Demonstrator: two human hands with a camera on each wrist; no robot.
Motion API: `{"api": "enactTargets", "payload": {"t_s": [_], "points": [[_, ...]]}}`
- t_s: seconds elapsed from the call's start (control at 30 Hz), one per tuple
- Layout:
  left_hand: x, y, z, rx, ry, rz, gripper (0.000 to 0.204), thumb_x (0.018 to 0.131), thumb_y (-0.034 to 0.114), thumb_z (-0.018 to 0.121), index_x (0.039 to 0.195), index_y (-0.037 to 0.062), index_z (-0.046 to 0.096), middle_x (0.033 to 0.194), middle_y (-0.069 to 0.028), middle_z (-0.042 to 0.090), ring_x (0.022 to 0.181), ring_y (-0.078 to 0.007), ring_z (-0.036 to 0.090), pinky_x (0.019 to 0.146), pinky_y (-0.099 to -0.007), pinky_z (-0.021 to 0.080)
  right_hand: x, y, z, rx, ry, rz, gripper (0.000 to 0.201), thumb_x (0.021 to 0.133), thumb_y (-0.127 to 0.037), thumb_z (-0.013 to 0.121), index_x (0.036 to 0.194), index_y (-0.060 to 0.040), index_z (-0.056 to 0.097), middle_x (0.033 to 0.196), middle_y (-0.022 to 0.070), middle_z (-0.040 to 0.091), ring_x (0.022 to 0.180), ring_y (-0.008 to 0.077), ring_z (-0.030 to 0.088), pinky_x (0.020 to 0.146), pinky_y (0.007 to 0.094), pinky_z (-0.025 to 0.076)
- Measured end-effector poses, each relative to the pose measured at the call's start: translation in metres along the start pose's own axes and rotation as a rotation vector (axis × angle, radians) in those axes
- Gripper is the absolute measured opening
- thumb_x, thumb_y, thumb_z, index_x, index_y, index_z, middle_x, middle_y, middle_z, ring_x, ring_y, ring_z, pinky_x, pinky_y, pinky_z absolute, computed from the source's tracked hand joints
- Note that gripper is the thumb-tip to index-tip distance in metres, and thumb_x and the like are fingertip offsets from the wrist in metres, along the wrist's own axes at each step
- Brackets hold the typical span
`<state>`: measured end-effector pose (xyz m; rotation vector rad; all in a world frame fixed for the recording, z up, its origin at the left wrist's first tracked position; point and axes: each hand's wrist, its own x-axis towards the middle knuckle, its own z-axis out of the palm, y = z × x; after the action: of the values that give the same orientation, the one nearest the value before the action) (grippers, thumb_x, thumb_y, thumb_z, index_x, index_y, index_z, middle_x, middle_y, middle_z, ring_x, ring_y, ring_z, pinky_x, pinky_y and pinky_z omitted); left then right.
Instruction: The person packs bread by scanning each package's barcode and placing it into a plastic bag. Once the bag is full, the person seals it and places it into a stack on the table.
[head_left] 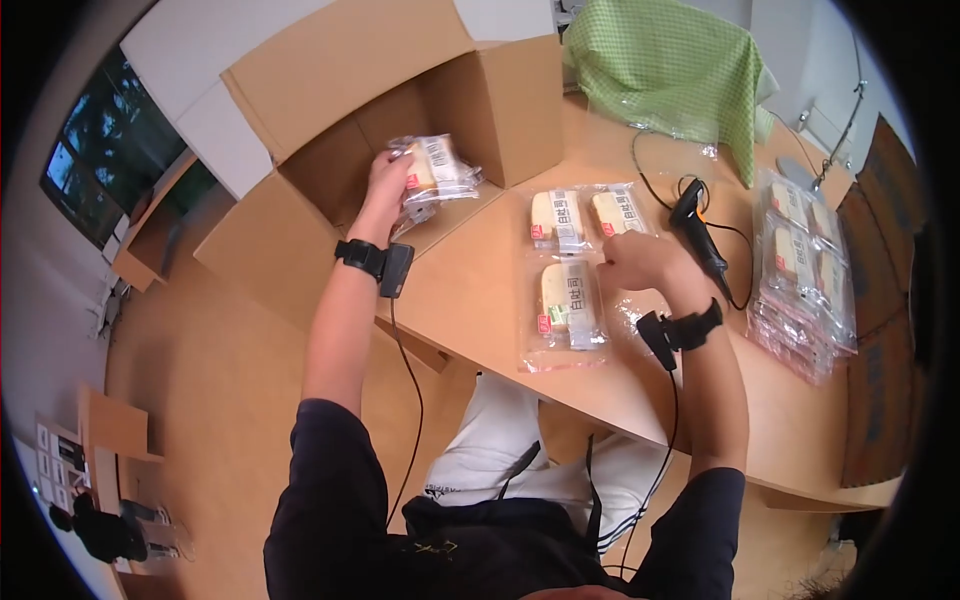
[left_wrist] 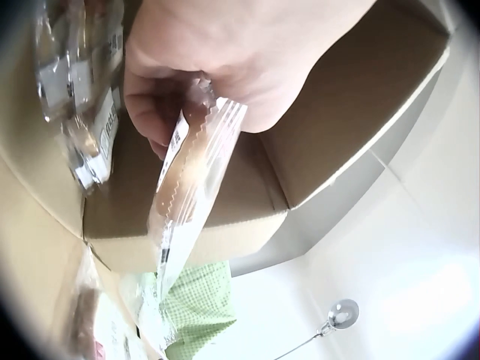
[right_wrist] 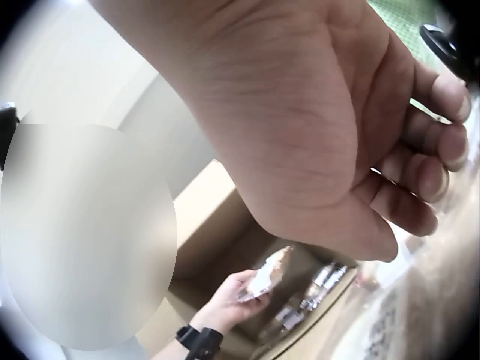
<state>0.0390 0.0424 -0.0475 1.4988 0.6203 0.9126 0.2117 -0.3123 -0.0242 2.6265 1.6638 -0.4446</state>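
At the mouth of the cardboard box (head_left: 400, 95), my left hand (head_left: 388, 185) grips a clear-wrapped pack of sliced white bread (head_left: 432, 165). The left wrist view shows the pack (left_wrist: 187, 169) edge-on, its wrapper pinched between thumb and fingers. Other bread packs (left_wrist: 79, 82) lie inside the box. Over the table, my right hand (head_left: 645, 262) hovers beside three flat bread packs, one in front (head_left: 568, 300) and two behind, left (head_left: 556, 220) and right (head_left: 615, 210). Its fingers (right_wrist: 427, 176) are loosely bent with nothing visible between them.
A black handheld scanner (head_left: 700, 235) with its cable lies right of the packs. Farther right sits a pile of wrapped bread (head_left: 795, 260). Green checked cloth (head_left: 665, 70) drapes over something at the back. The table's front edge (head_left: 620, 425) runs by my lap.
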Motion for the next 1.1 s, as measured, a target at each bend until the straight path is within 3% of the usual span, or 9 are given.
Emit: {"api": "enactTargets", "payload": {"t_s": [0.2, 0.47, 0.53, 0.67, 0.8, 0.9, 0.97, 1.07, 1.1], "points": [[0.009, 0.000, 0.003, -0.062, 0.234, -0.238, 0.028, 0.094, 0.006, 0.046, 0.118, -0.0078, 0.042, 0.103, -0.0216, 0.061, 0.085, -0.0307, 0.069, 0.069, -0.0416, 0.061, 0.017, -0.003, 0.023, 0.008, -0.058, 0.020, 0.035, 0.082, -0.023, 0.051, 0.093, 0.0022, 0.072, 0.099, 0.0236, 0.069, 0.093, 0.0369, 0.068, 0.084, 0.0445, 0.052], [0.059, -0.037, 0.006, 0.026, 0.194, -0.210, 0.023, 0.089, 0.001, 0.051, 0.107, -0.0139, 0.052, 0.105, -0.0277, 0.063, 0.084, -0.0353, 0.069, 0.071, -0.0403, 0.059, 0.018, -0.003, 0.024, 0.058, -0.232, 0.084, 0.028, 0.074, -0.018, 0.051, 0.072, -0.0002, 0.072, 0.081, 0.0201, 0.070, 0.080, 0.0327, 0.069, 0.073, 0.0430, 0.052], [0.071, -0.048, 0.004, 0.612, 0.306, -0.007, 0.031, 0.082, 0.008, 0.063, 0.107, -0.0101, 0.059, 0.110, -0.0299, 0.064, 0.105, -0.0398, 0.064, 0.091, -0.0440, 0.052, 0.021, -0.001, 0.026, 0.084, -0.237, 0.090, 0.027, 0.073, -0.018, 0.051, 0.069, -0.0009, 0.071, 0.079, 0.0192, 0.070, 0.078, 0.0317, 0.069, 0.071, 0.0425, 0.052], [0.065, -0.046, 0.008, 0.874, 0.233, 0.163, 0.039, 0.079, 0.008, 0.058, 0.115, -0.0074, 0.062, 0.119, -0.0283, 0.062, 0.118, -0.0410, 0.057, 0.102, -0.0405, 0.044, 0.017, 0.001, 0.024, 0.142, -0.214, 0.103, 0.025, 0.073, -0.017, 0.052, 0.066, -0.0018, 0.070, 0.073, 0.0165, 0.070, 0.072, 0.0291, 0.069, 0.067, 0.0403, 0.051], [0.041, -0.021, 0.022, 1.058, 0.108, 0.121, 0.052, 0.078, 0.008, 0.056, 0.129, -0.0010, 0.056, 0.127, -0.0256, 0.060, 0.119, -0.0348, 0.059, 0.103, -0.0374, 0.044, 0.019, 0.001, 0.027, 0.102, -0.229, 0.102, 0.034, 0.080, -0.022, 0.048, 0.064, -0.0010, 0.068, 0.068, 0.0136, 0.069, 0.068, 0.0270, 0.068, 0.066, 0.0384, 0.051], [0.031, -0.017, 0.032, 1.103, 0.035, 0.023, 0.046, 0.080, 0.010, 0.056, 0.122, -0.0055, 0.059, 0.128, -0.0277, 0.058, 0.127, -0.0422, 0.049, 0.108, -0.0415, 0.039, 0.018, 0.002, 0.028, 0.149, -0.210, 0.096, 0.033, 0.080, -0.021, 0.047, 0.063, -0.0022, 0.069, 0.068, 0.0129, 0.069, 0.068, 0.0266, 0.068, 0.065, 0.0387, 0.051], [0.026, -0.028, 0.044, 1.208, 0.225, 0.312, 0.037, 0.078, 0.010, 0.060, 0.112, -0.0024, 0.064, 0.127, -0.0249, 0.057, 0.127, -0.0471, 0.043, 0.109, -0.0458, 0.036, 0.018, 0.002, 0.027, 0.152, -0.200, 0.098, 0.032, 0.079, -0.020, 0.047, 0.063, -0.0029, 0.069, 0.067, 0.0124, 0.069, 0.068, 0.0266, 0.068, 0.065, 0.0389, 0.051], [-0.012, -0.011, 0.066, 1.024, 0.037, 0.611, 0.023, 0.076, 0.011, 0.063, 0.097, 0.0026, 0.066, 0.121, -0.0217, 0.056, 0.121, -0.0471, 0.041, 0.107, -0.0480, 0.034, 0.016, 0.000, 0.024, 0.131, -0.216, 0.094, 0.030, 0.077, -0.019, 0.048, 0.062, -0.0031, 0.068, 0.068, 0.0128, 0.069, 0.068, 0.0265, 0.068, 0.065, 0.0388, 0.050], [-0.026, -0.007, 0.078, 1.042, 0.099, 0.745, 0.014, 0.074, 0.008, 0.063, 0.088, 0.0048, 0.066, 0.102, -0.0170, 0.061, 0.101, -0.0378, 0.053, 0.096, -0.0439, 0.043, 0.015, 0.000, 0.023, 0.131, -0.218, 0.097, 0.030, 0.077, -0.019, 0.048, 0.062, -0.0031, 0.068, 0.068, 0.0128, 0.069, 0.068, 0.0265, 0.068, 0.065, 0.0388, 0.050]]}}
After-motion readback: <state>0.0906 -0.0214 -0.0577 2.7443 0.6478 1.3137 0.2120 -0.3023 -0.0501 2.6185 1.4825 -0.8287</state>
